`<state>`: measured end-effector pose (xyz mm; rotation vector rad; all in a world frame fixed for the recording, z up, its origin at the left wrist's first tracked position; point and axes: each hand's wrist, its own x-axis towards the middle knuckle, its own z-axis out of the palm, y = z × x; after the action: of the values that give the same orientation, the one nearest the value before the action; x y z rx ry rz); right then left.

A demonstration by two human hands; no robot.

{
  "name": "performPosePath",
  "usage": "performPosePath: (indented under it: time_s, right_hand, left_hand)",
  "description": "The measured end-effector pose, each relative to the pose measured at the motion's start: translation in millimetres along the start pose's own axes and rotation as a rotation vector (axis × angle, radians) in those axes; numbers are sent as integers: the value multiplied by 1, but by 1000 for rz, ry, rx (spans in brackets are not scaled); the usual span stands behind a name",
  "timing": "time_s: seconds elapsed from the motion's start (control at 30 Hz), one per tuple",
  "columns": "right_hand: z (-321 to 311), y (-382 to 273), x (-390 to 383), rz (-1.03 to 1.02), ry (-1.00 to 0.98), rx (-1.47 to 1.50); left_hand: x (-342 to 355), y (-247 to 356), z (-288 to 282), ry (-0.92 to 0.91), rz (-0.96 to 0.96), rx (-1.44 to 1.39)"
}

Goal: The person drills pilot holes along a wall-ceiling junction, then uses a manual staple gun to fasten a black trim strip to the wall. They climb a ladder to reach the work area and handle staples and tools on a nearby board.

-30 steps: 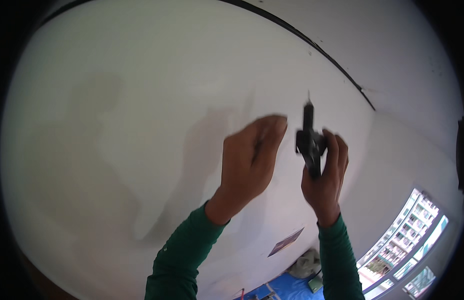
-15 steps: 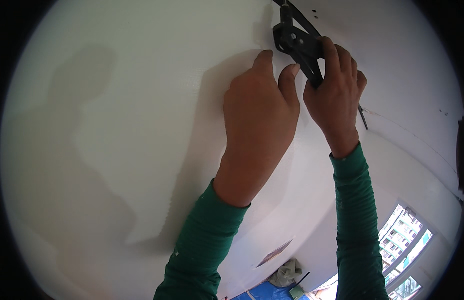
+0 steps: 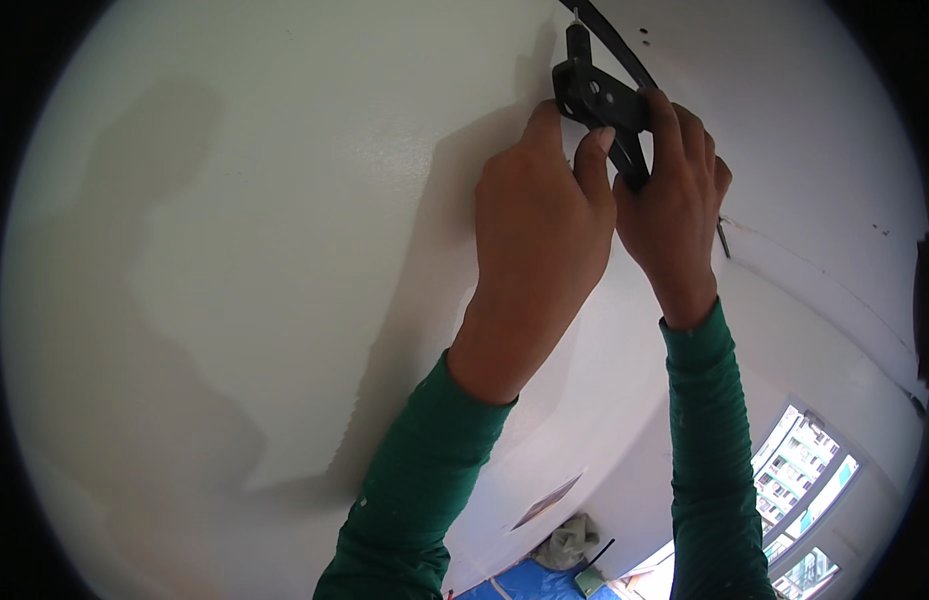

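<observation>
My right hand (image 3: 674,205) is wrapped around the handle of a black hand riveter (image 3: 594,95), held high against the pale wall. The tool's nose points up, with a thin metal pin (image 3: 576,15) showing at its tip. Just left of it is my left hand (image 3: 544,215), back toward me. Its index finger and thumb reach up to the lower edge of the riveter's head, and the thumb tip overlaps the handle. The other left fingers are curled out of sight; whatever they hold is hidden. A black bar (image 3: 619,45) slants behind the tool.
A smooth pale wall (image 3: 284,250) fills the left, carrying my shadow. Above right is a white surface with two small dark holes (image 3: 644,36). Low down lie a blue sheet (image 3: 539,582), a greyish bag (image 3: 569,543) and a green object (image 3: 589,580). A window (image 3: 804,470) stands lower right.
My left hand has shifted right and closer to the riveter, narrowing the gap between them. The right hand still grips the tool, which sits slightly lower in view.
</observation>
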<state>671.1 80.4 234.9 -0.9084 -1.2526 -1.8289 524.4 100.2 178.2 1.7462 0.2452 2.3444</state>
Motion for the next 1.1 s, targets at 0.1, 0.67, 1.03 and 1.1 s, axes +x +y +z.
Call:
performPosePath:
  time_s: [0.1, 0.67, 1.03, 1.1]
  right_hand:
    - [3, -1, 5, 17, 0, -7]
    - [9, -49, 3, 146, 30, -188]
    - [-13, 7, 14, -37, -158, 94]
    - [-28, 29, 24, -89, -278, 235]
  left_hand:
    - [1, 3, 2, 7, -5, -4]
    - [-18, -17, 9, 15, -84, -95]
    - [36, -10, 33, -7, -260, -152]
    - [31, -11, 37, -39, -297, -249]
